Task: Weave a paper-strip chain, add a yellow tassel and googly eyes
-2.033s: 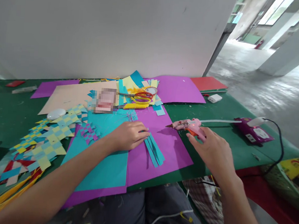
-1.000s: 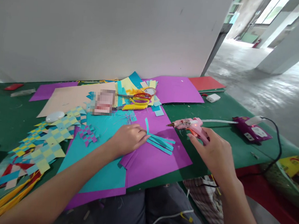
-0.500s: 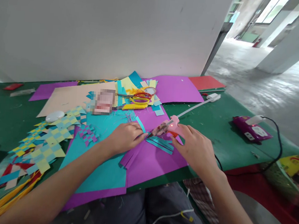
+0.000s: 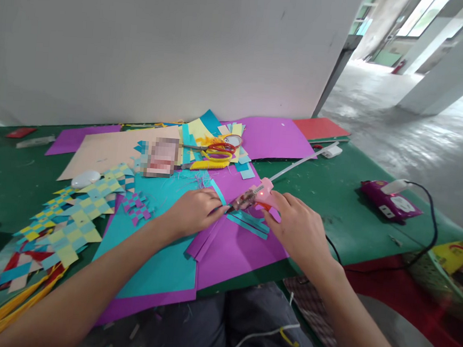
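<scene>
My right hand (image 4: 297, 227) is wrapped round a pink glue gun (image 4: 267, 187) with an orange trigger and a small red light. A long translucent glue stick (image 4: 296, 160) juts from its back. The gun's dark nozzle points left, close to the fingertips of my left hand (image 4: 196, 213). Those fingers pinch a turquoise paper strip (image 4: 219, 192), whose upper end sticks out above them. Under the gun lie more turquoise strips (image 4: 251, 226) on a purple sheet (image 4: 240, 265). Folded purple strips (image 4: 201, 245) rest below my left hand. The fingertips partly hide the strip's lower end.
Woven checkered paper pieces (image 4: 88, 205) lie left on the green table (image 4: 327, 176). Scissors with red handles (image 4: 221, 148) and yellow-handled scissors (image 4: 217, 156) lie behind my hands. At right sits a purple power strip (image 4: 390, 199) with a black cord, near a green basket (image 4: 432, 272).
The glue gun and my right hand have shifted slightly left, and the glue stick's far end has swung a little. My left hand stays almost in place.
</scene>
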Motion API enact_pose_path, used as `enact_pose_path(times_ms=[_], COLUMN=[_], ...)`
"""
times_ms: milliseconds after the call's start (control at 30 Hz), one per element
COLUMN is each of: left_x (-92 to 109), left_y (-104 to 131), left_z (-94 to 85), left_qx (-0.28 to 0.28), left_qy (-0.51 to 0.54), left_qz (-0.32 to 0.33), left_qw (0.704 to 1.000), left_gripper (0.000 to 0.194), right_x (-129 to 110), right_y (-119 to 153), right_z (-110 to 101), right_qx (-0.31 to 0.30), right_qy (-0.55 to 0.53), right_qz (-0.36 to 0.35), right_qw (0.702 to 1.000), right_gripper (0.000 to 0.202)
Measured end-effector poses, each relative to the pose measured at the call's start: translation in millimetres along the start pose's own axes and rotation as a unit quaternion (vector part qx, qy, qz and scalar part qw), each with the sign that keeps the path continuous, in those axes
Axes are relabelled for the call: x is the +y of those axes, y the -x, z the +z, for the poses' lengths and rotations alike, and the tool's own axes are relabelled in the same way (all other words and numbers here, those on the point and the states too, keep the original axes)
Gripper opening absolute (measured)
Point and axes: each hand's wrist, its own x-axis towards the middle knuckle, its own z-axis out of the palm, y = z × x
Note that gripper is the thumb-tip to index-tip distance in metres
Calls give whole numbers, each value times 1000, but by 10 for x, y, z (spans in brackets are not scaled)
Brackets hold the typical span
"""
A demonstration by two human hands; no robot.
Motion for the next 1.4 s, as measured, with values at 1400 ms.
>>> enact_pose_path(times_ms=[1400], left_x=[-2], left_y=[-1], left_z=[-6], left_qx=[1], left_qy=[17], left_qz=[4], left_qw=[1000], left_gripper=[37], right_x=[11], right_y=[47], right_z=[7], right_qx=[8], right_qy=[17], right_qz=[-9], right_qw=[1000], right_gripper=[32])
